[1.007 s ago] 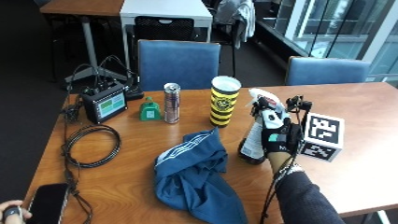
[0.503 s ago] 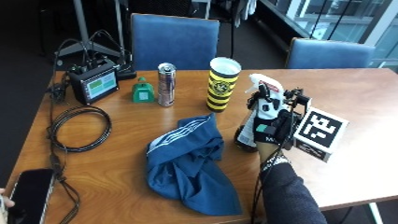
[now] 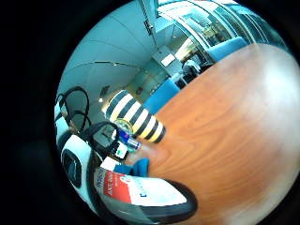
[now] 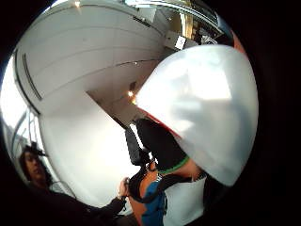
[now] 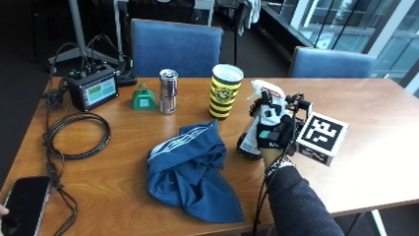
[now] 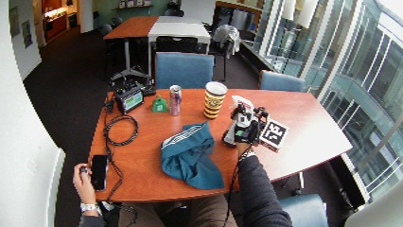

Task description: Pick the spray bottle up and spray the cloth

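A spray bottle [image 5: 249,141] with a white trigger head and a dark body stands upright to the right of the blue cloth [image 5: 190,172]. Its base is at the wooden table [image 5: 367,147] or just above it; I cannot tell which. My gloved right hand [image 5: 274,130] grips the bottle from its right side, fingers curled round the neck. The bottle's red and white label [image 3: 136,190] shows in the little finger side palm view. Its white head [image 4: 202,103] fills the thumb side palm view. In the wide outside view, the hand [image 6: 250,130] holds the bottle [image 6: 234,127] beside the crumpled cloth [image 6: 189,156].
A yellow and black striped cup [image 5: 224,92] stands just behind the bottle, with a drink can [image 5: 168,91] and a small green object [image 5: 142,97] to its left. A monitor box [image 5: 94,93] and coiled cable [image 5: 75,135] occupy the left side. A phone [image 5: 23,204] lies at the front left corner.
The outside camera has shifted. The hand stays wrapped round the bottle in the same spot beside the cloth.
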`<action>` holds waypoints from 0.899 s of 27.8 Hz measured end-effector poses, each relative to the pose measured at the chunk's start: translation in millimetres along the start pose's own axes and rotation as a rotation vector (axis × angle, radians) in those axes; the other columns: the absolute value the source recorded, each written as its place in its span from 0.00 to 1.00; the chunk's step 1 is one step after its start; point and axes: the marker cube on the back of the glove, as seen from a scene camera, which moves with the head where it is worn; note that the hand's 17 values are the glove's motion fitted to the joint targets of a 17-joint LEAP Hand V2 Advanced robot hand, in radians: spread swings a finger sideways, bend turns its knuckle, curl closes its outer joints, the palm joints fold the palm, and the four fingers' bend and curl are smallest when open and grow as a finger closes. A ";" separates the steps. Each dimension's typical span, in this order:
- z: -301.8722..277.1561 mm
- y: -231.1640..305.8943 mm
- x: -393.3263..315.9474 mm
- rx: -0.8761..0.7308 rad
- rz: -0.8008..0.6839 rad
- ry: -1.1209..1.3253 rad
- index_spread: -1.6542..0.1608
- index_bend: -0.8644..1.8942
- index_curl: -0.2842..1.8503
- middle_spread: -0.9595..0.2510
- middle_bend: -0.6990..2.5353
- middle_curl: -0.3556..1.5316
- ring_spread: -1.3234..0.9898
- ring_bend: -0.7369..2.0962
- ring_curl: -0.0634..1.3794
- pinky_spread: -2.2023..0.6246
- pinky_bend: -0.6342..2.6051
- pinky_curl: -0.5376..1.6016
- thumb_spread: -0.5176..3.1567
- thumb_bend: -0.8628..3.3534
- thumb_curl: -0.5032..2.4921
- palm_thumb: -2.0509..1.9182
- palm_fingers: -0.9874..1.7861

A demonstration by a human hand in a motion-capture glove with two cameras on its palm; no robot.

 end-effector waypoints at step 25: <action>21.5 -30.4 -127.3 -0.781 -0.756 0.763 0.76 0.47 0.36 0.60 0.41 0.45 0.47 0.49 0.34 0.67 0.33 0.43 0.43 0.20 0.26 0.61 0.88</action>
